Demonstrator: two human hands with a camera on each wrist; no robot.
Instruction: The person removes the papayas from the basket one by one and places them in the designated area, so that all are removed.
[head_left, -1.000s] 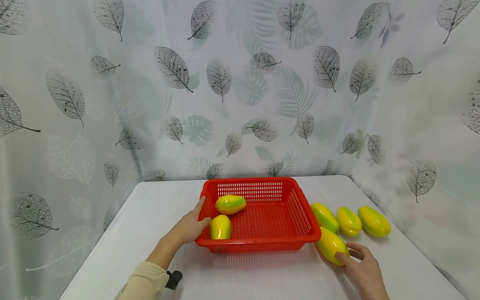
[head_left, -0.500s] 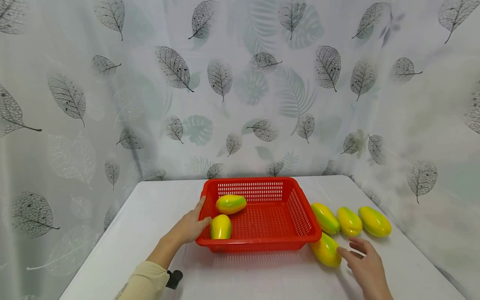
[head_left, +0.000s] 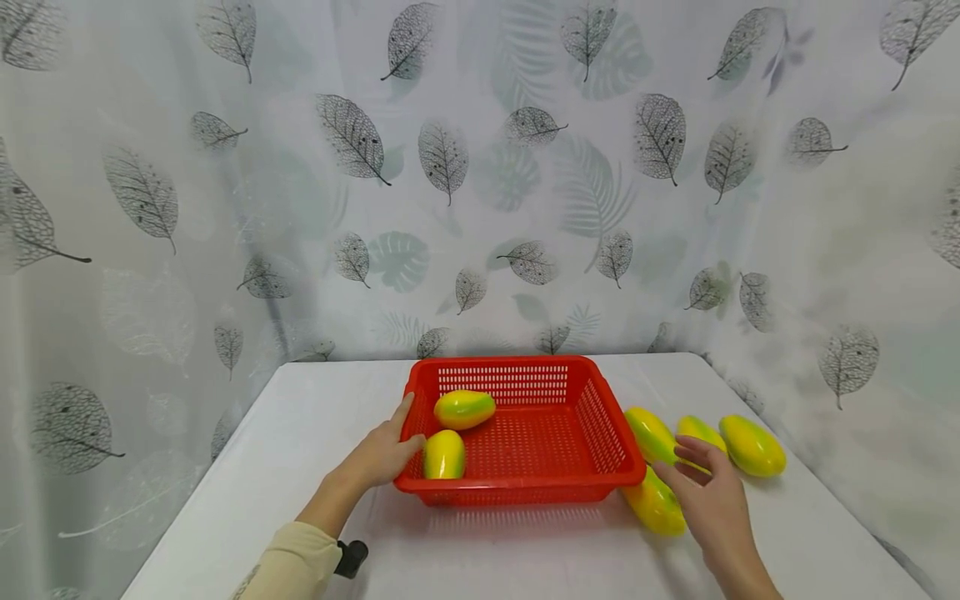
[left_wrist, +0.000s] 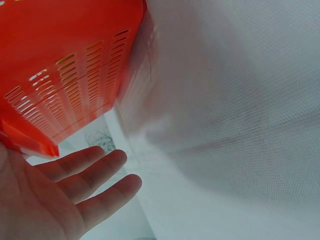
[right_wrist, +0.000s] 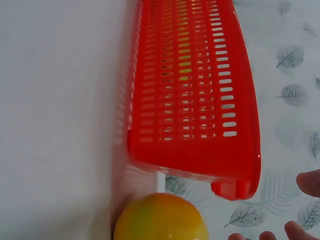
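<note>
Basket (head_left: pixel 525 482): red; fruits (head_left: pixel 752 446): yellow, green patches; table (head_left: pixel 330 408): white; backdrop (head_left: pixel 487 208): pale, grey leaf print; sleeve (head_left: pixel 294 557): cream

Basket (head_left: pixel 528 442) open above, right wall (head_left: pixel 602 425) blocking sideways, yellow fruits (head_left: pixel 647 431) alongside

right hand (head_left: pixel 714 504) farther forward, nearest fruit (head_left: pixel 657 505) shifted left

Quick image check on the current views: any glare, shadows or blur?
Head: bright glints on the glossy nearer fruit in the red basket, faint reddish cast on the white table before it; left wrist: broad soft shadow across the tabletop; right wrist: bottom-edge fruit looks soft, leaf-print curtain hazy.
</note>
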